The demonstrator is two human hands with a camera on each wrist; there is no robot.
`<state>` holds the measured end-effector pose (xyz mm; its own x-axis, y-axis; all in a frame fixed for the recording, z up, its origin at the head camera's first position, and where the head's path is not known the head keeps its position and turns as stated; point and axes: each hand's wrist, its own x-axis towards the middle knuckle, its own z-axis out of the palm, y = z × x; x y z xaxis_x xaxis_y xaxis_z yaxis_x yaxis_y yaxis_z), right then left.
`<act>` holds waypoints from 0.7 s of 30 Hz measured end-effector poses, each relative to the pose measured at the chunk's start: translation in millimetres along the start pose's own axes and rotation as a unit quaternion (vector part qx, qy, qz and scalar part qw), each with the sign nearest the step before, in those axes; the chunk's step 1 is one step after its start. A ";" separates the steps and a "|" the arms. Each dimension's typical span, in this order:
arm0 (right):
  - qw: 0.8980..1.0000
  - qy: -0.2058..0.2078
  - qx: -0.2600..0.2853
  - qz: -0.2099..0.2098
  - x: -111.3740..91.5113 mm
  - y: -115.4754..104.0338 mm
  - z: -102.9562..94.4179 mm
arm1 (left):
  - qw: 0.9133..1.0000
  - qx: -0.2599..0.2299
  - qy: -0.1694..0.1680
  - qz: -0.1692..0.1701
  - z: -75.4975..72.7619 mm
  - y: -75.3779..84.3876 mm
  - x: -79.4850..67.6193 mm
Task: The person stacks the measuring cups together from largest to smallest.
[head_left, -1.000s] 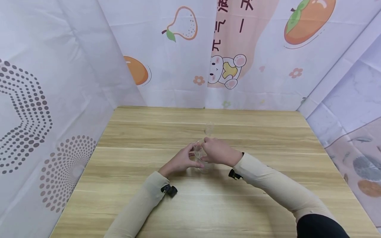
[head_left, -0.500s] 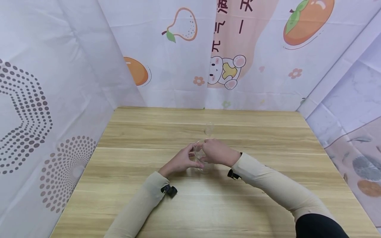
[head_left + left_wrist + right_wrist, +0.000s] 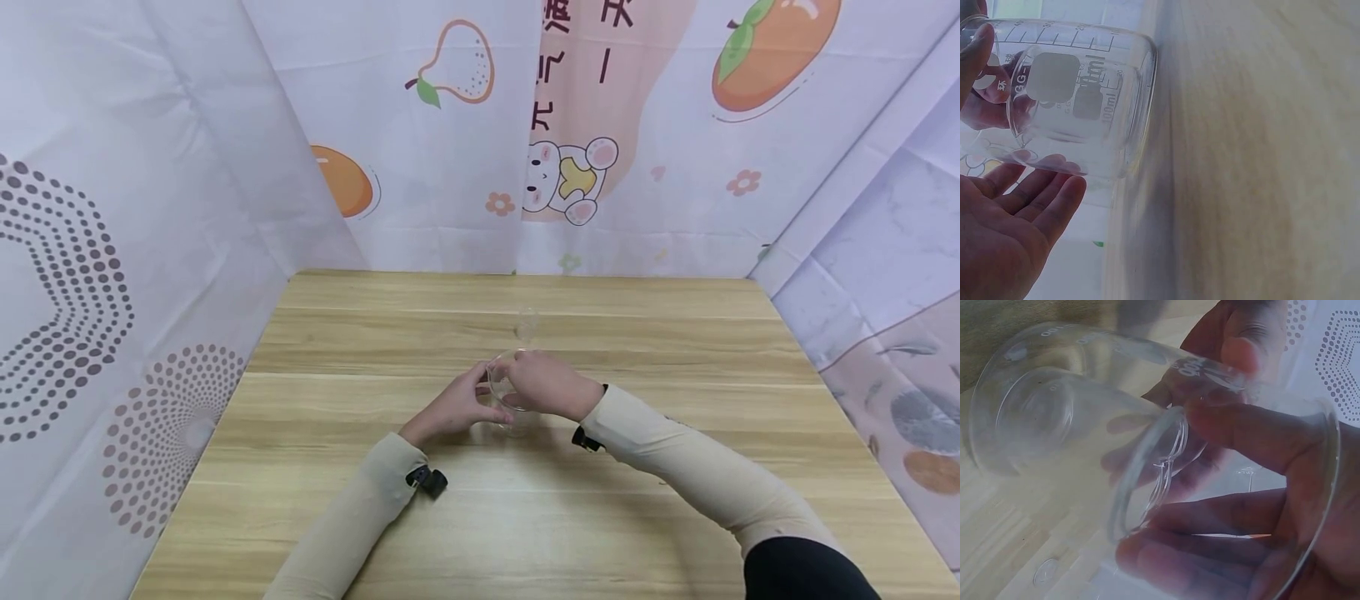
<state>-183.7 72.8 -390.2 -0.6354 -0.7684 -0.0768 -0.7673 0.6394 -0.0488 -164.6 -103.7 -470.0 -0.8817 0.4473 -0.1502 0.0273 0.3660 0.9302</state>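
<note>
A large clear glass beaker (image 3: pixel 517 427) stands upright near the table's middle. From its left side my left hand (image 3: pixel 459 406) grips it, thumb on the near side and fingers around the far side. My right hand (image 3: pixel 553 387) reaches down through the large beaker's mouth. Its thumb and fingers pinch the rim (image 3: pixel 1175 419) of a smaller glass beaker, which sits inside the large one. In the left wrist view the small beaker (image 3: pixel 1107 119), marked 100 ml, shows through the printed wall of the large one, close over its bottom.
Behind the hands stands another small clear glass vessel (image 3: pixel 528 323). The wooden table (image 3: pixel 360 333) meets a printed curtain (image 3: pixel 420 242) at its back edge, and more curtains hang at both sides.
My right hand has shifted very slightly left, staying inside the large beaker with the small one. My left hand keeps its place.
</note>
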 end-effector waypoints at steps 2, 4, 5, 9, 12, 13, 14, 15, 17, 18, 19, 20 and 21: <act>1.000 0.001 -0.003 -0.003 -0.3 0.0 -0.3 | 1.000 -0.002 0.001 -0.001 0.2 0.4 0.4; 1.000 0.000 -0.002 -0.002 -0.6 0.0 -0.8 | 1.000 -0.004 0.001 0.000 0.2 -0.1 0.8; 1.000 0.000 -0.001 -0.002 -0.9 -0.1 -0.9 | 1.000 -0.004 0.001 0.000 0.2 -0.4 1.0; 1.000 0.000 0.006 -0.003 -1.1 0.2 -0.6 | 1.000 -0.009 -0.001 0.004 0.3 -2.8 1.9; 1.000 0.006 0.012 -0.013 -1.3 0.8 0.2 | 1.000 -0.012 -0.004 0.006 0.3 -4.0 2.2; 1.000 0.008 0.017 -0.017 -1.4 1.0 0.3 | 1.000 -0.012 -0.004 0.006 0.2 -4.2 2.3; 0.999 0.010 0.023 -0.022 -1.5 1.3 0.1 | 1.000 -0.012 -0.005 0.007 0.1 -4.5 2.2; 0.999 0.011 0.029 -0.026 -1.7 1.7 -0.2 | 1.000 -0.012 -0.007 0.008 0.0 -4.6 2.1; 0.998 0.013 0.045 -0.034 -2.2 2.4 -2.2 | 1.000 -0.009 -0.009 0.009 -0.3 -4.8 2.0; 0.998 0.015 0.056 -0.036 -2.5 3.0 -4.0 | 1.000 -0.007 -0.010 0.009 -0.5 -5.0 2.1; 0.997 0.019 0.065 -0.038 -2.7 3.5 -6.1 | 1.000 -0.008 -0.011 0.011 -0.6 -5.1 2.2; 0.996 0.025 0.071 -0.041 -3.0 4.0 -8.8 | 1.000 -0.009 -0.013 0.013 -0.7 -5.3 2.5; 0.996 0.031 0.074 -0.043 -3.1 4.6 -11.6 | 1.000 -0.011 -0.013 0.016 -0.8 -5.2 2.6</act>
<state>-186.2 77.8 -378.7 -0.5753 -0.8180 -0.0046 -0.8010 0.5645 -0.1993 -167.4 -105.1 -474.9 -0.8677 0.4798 -0.1295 0.0442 0.3341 0.9415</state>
